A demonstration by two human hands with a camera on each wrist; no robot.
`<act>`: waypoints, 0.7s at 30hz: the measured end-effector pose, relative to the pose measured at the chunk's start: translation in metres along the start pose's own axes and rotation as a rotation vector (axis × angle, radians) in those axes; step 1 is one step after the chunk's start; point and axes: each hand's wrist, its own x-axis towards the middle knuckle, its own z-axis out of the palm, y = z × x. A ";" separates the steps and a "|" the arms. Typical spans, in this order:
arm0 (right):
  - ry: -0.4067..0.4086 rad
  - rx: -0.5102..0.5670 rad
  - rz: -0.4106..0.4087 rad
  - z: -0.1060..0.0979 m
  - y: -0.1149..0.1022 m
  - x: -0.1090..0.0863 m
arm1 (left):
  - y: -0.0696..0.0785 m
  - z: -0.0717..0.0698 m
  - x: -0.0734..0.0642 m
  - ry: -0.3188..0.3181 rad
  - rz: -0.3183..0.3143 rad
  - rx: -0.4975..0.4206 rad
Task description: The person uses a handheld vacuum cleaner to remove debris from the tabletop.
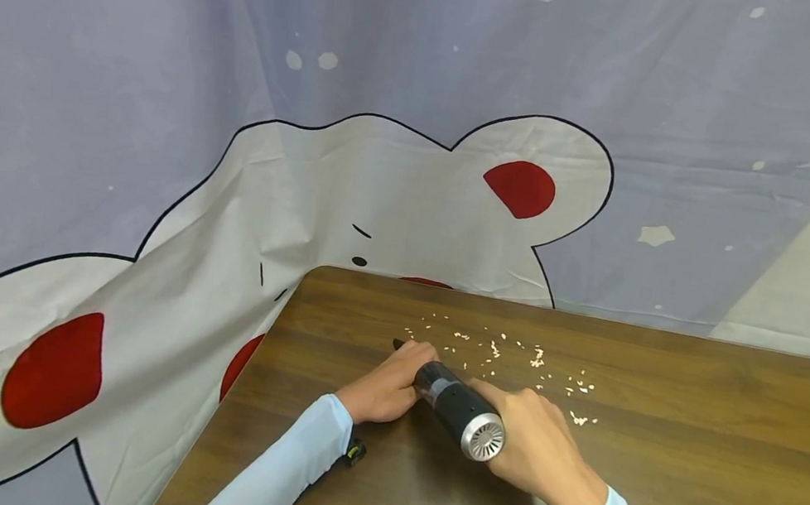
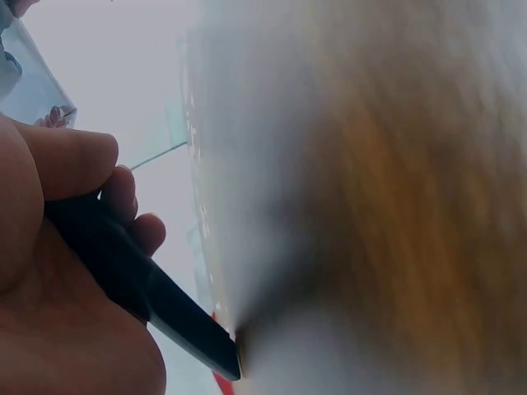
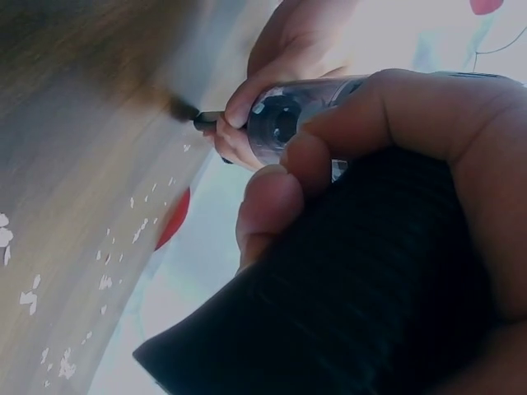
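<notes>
A black handheld vacuum cleaner [image 1: 457, 413] with a silver vented end is held low over the wooden table [image 1: 649, 480]. My right hand [image 1: 537, 442] grips its ribbed black handle [image 3: 354, 288], fingers curled round it. At the front, my left hand [image 1: 390, 384] holds the narrow black nozzle [image 2: 148, 284] between thumb and fingers. The nozzle tip is right at the tabletop in the left wrist view. Between the two hands shows the clear dust cup [image 3: 284, 119]. Small white scraps [image 1: 495, 349] lie scattered beyond the hands and to their right.
Behind the table hangs a lavender curtain [image 1: 413, 45] printed with white bear shapes and red patches. It also drapes down along the table's left edge. The table's far edge [image 1: 630, 321] runs just past the scraps.
</notes>
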 end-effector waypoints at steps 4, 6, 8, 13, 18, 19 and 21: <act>-0.001 -0.004 0.011 -0.001 0.000 -0.002 | 0.002 0.001 0.002 -0.001 0.004 -0.015; -0.002 -0.004 0.018 -0.001 0.000 -0.002 | 0.002 0.001 0.003 -0.004 -0.001 -0.019; -0.002 -0.004 0.023 -0.001 0.001 -0.001 | 0.002 0.002 0.004 -0.006 -0.004 -0.019; -0.006 -0.008 0.032 -0.001 0.003 0.001 | -0.002 0.003 0.009 -0.013 -0.010 -0.018; -0.005 0.004 0.036 0.000 0.005 0.006 | -0.008 0.003 0.014 -0.007 -0.005 0.000; -0.003 0.006 0.034 0.000 0.006 0.007 | -0.010 0.003 0.015 -0.005 -0.003 -0.001; -0.002 0.014 0.036 0.001 0.006 0.010 | -0.012 0.003 0.017 -0.003 -0.003 -0.007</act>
